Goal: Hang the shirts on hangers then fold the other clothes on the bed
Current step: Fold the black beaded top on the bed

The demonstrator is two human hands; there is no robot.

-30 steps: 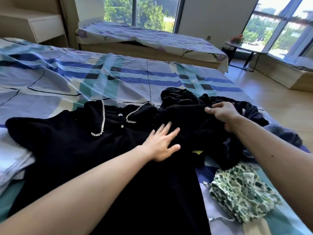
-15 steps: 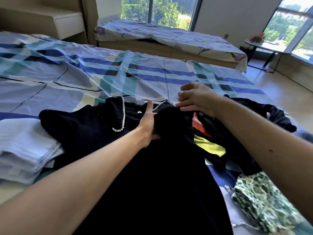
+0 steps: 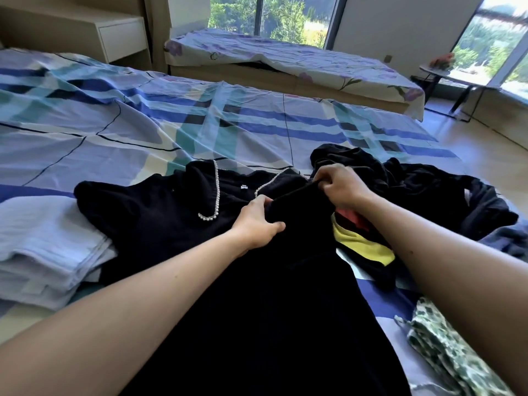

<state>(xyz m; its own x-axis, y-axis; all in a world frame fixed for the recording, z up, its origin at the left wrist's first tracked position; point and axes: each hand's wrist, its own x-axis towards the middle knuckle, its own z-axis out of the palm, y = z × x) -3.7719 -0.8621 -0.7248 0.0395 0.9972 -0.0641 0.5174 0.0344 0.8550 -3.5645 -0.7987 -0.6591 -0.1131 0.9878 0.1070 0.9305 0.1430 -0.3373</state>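
Now, at your nine o'clock a folded stack of pale blue-white cloth [image 3: 43, 238] sits on the bed with the blue, teal and cream plaid sheet [image 3: 171, 118]. It touches one short sleeve of the black dress with a pearl-trimmed collar [image 3: 160, 212]. That dress lies spread on the sheet from the centre of your view down to six o'clock, collar towards twelve.

Your left hand [image 3: 257, 221] is just right of the pearl trim, fingers curled round a raised fold of the dress's black fabric. At one o'clock from it, near but apart, your right hand [image 3: 340, 187] pinches the top edge of the same fold, knuckles up.

Under your right forearm, at three o'clock of the left hand, a red and yellow garment [image 3: 363, 244] shows beside the dress. A rumpled heap of black clothes [image 3: 414, 184] lies at two o'clock. A green-and-white leaf-patterned cloth [image 3: 445, 350] lies at five o'clock, by the bed's edge.
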